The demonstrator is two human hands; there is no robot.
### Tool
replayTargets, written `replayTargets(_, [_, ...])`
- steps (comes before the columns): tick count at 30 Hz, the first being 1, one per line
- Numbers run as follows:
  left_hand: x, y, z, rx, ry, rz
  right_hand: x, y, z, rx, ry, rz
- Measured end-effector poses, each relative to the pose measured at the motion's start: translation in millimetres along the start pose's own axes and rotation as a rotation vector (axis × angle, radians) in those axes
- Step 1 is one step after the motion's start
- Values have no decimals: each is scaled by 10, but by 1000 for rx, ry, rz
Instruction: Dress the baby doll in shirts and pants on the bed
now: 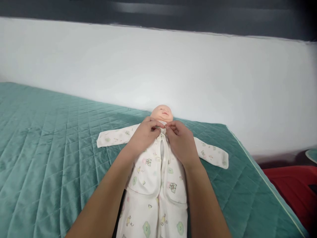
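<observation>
A baby doll (161, 112) lies on its back, dressed in a white baby romper (148, 175) printed with small animals and green shapes. Both sleeves stretch out sideways. Just below the doll's chin, my left hand (148, 130) pinches one edge of the romper's collar. My right hand (180, 138) pinches the other edge, its fingertips close to those of the left. Under the hands the front opening gapes in a narrow slit down the chest. Whatever fastener sits between my fingertips is too small to make out.
A green quilted bedspread (49, 158) lies beneath the doll, its piped edge running down the right side. Behind it rises a white wall (153, 66) with a dark band on top. Something red (294, 188) stands beyond the bed's right edge.
</observation>
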State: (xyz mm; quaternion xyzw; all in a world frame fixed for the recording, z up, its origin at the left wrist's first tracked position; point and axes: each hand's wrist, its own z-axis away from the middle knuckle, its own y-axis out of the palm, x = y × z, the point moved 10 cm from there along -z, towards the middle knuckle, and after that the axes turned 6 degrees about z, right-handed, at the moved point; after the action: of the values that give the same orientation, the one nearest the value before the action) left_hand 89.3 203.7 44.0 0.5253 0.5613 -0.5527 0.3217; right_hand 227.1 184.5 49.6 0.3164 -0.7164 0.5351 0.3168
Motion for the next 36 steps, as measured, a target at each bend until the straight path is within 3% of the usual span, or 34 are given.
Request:
replayTargets(19, [42,10,-13,-27,46,-21,47,-69,15,-102,-1,130])
replayTargets(26, [36,3,-39,-48,113,-28,87,37,13,2,-51,70])
replayTargets(31, [6,-81,-30,-144,162,-11,52,55,26,17,-51,5])
replayTargets(36, [-132,-326,252,-401,243,2,-66,-107,120,-125,-7,-131])
